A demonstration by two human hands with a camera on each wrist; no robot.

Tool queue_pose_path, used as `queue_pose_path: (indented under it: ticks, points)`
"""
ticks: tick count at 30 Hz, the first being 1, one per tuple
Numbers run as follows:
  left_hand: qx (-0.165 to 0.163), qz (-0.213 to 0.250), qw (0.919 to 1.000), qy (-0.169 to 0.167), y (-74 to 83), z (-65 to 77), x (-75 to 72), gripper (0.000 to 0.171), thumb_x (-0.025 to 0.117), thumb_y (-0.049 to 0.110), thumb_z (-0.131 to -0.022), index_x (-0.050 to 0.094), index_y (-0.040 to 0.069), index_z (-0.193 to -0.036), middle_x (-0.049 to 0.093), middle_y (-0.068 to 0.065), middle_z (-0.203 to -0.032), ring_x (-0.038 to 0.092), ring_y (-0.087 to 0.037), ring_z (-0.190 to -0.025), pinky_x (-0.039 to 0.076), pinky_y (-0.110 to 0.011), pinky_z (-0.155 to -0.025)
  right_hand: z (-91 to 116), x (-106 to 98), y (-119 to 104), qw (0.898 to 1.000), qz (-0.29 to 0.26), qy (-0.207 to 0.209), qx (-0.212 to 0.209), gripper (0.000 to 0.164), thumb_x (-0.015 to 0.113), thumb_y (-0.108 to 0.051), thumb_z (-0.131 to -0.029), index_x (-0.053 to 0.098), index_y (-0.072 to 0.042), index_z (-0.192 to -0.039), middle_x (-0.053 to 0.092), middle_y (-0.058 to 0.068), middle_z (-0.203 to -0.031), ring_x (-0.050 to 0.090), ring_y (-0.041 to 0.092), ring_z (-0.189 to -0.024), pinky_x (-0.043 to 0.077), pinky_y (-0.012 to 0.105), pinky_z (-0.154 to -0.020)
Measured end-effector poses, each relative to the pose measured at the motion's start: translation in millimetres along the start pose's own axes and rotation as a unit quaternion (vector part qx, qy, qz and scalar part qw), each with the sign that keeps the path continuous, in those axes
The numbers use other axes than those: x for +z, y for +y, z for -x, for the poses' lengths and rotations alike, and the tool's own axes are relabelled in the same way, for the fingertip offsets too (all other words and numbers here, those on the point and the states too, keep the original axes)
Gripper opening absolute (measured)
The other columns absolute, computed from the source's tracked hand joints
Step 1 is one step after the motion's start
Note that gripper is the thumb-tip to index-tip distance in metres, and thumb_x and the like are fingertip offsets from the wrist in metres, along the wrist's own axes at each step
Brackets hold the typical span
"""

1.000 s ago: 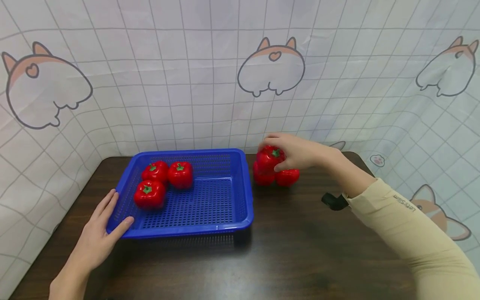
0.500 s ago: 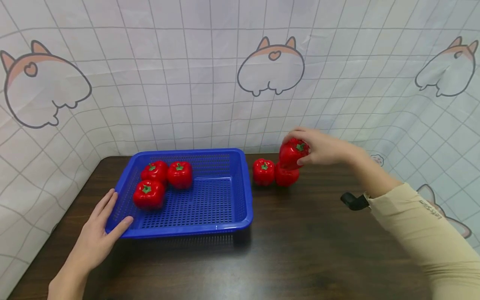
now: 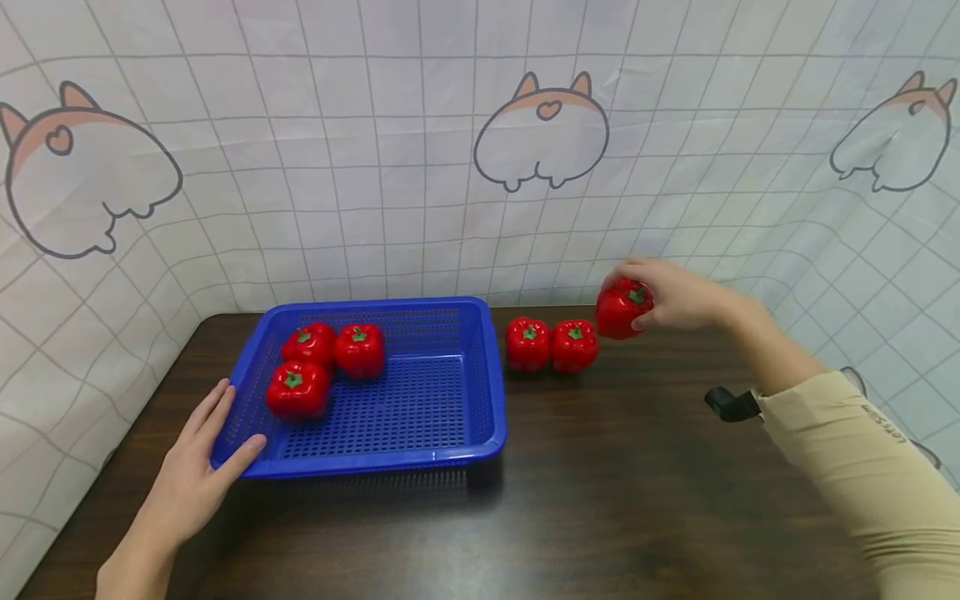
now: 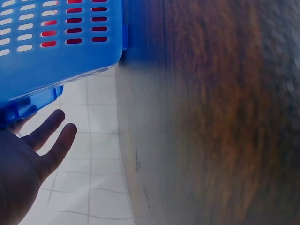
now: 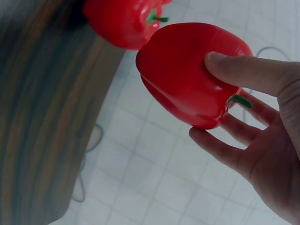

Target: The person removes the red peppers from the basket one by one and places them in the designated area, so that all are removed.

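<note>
Inside the blue plastic basket (image 3: 375, 461) lay three red peppers (image 3: 298, 390), two (image 3: 528, 346) outside; right grip (image 3: 671, 292) pinched another (image 3: 619, 312), left grip (image 3: 195, 460) outstretched.

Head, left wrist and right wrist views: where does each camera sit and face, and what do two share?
Head: on the head, facing forward and down; shows basket, left hand, right hand.
Left wrist: on that wrist, facing basket and table; left hand shows.
Right wrist: on that wrist, facing the held pepper; right hand shows.
Head and right wrist share the held pepper.
</note>
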State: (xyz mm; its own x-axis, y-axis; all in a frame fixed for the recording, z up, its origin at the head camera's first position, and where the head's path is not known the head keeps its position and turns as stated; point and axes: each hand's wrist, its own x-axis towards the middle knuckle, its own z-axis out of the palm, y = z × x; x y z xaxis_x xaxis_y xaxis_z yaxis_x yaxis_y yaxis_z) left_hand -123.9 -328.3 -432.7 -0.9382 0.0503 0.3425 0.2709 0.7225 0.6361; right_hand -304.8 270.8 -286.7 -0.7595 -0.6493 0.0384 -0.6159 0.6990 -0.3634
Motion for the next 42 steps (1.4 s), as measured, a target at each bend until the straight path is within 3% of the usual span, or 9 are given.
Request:
queue_pose_path:
  ticks: [10,22,26,42]
  points:
    - [-0.002,-0.003,1.0000,0.000,0.6,0.1,-0.5,0.078,0.067,0.026,-0.100,0.026,0.003,-0.162,0.017,-0.012,-0.170,0.022,-0.054,-0.147,0.016,-0.073,-0.113,4,13,27,0.999,-0.029,-0.016,0.022,0.058,0.074,0.017,-0.074,0.065,-0.005,-0.127,0.061,0.013,-0.127,0.055,0.035,-0.115,0.053,0.056,-0.090]
    - [-0.003,-0.004,1.0000,0.000,1.5,-1.0,-0.6,0.078,0.067,0.027,-0.100,0.026,0.003,-0.162,0.017,-0.012,-0.170,0.021,-0.053,-0.148,0.017,-0.074,-0.112,3,40,44,0.999,-0.041,-0.025,0.020,0.057,0.075,0.017,-0.075,0.062,-0.004,-0.126,0.062,0.014,-0.129,0.057,0.037,-0.118,0.052,0.058,-0.093]
    - [-0.006,-0.003,1.0000,-0.002,1.5,-1.0,-0.1,0.078,0.066,0.028,-0.100,0.026,0.003,-0.162,0.016,-0.011,-0.170,0.021,-0.053,-0.148,0.018,-0.074,-0.112,4,48,50,0.998,-0.046,-0.031,0.038,0.058,0.076,0.014,-0.076,0.061,-0.001,-0.130,0.060,0.017,-0.134,0.056,0.038,-0.119,0.052,0.057,-0.094]
    - [-0.009,-0.008,0.9999,0.006,2.7,0.5,-0.1,0.078,0.067,0.028,-0.100,0.027,0.003,-0.162,0.018,-0.012,-0.170,0.022,-0.053,-0.148,0.019,-0.074,-0.111,-6,66,60,0.998,-0.034,-0.033,0.037,0.059,0.079,0.011,-0.077,0.062,0.000,-0.132,0.062,0.016,-0.130,0.059,0.037,-0.116,0.052,0.057,-0.095]
